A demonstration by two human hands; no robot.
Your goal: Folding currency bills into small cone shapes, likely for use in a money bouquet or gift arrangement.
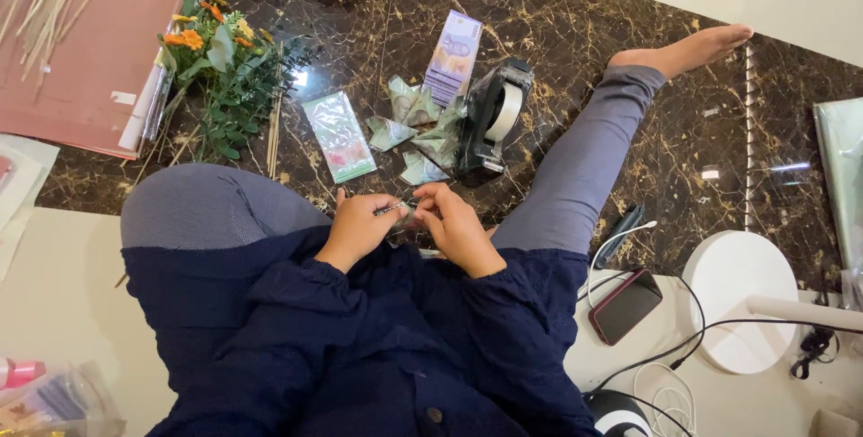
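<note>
Both hands, left hand (358,227) and right hand (457,226), pinched on a small folded piece (395,209), mostly hidden by fingers

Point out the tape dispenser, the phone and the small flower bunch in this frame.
tape dispenser (490,118), head view, on its black body beside the tape roll.
phone (627,305), head view, on the middle of its dark screen.
flower bunch (220,64), head view, on the green leaves below the orange blooms.

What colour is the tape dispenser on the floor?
Black, holding a whitish roll; the tape dispenser shows best in the head view.
</note>
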